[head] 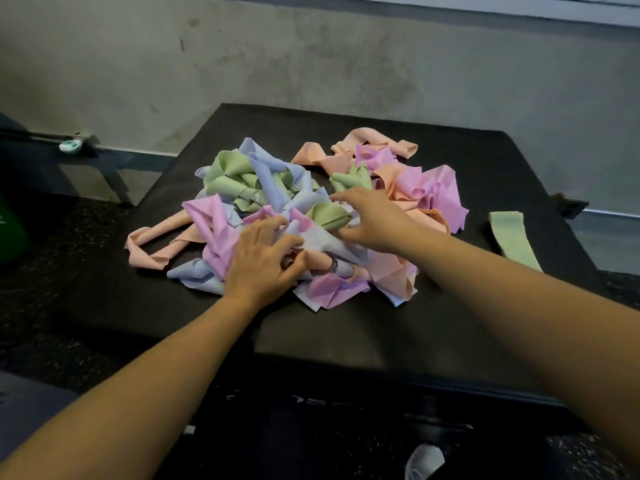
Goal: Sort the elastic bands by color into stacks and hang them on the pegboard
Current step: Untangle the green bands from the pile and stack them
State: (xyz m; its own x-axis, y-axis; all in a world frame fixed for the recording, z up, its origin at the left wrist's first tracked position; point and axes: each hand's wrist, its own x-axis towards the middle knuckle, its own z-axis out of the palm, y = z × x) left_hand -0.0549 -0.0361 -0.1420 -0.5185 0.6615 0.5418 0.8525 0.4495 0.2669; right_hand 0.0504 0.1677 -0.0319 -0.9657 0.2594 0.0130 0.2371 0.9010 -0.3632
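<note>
A tangled pile of elastic bands (263, 188) in green, blue, pink-purple and peach lies on a black padded platform (346, 327). My left hand (263, 261) rests on the near side of the pile, fingers curled into the blue and pink bands. My right hand (370, 216) reaches into the middle, with its fingers spread beside a green band (327, 214) and its thumb on a pale blue band. One green band (512, 239) lies flat by itself at the platform's right edge. No pegboard is in view.
A grey concrete wall (311, 64) stands behind the platform. A dark metal bench frame (104, 168) with a small teal object (70, 145) sits at the left. Speckled black floor surrounds the platform. A white shoe tip (424, 460) shows at the bottom.
</note>
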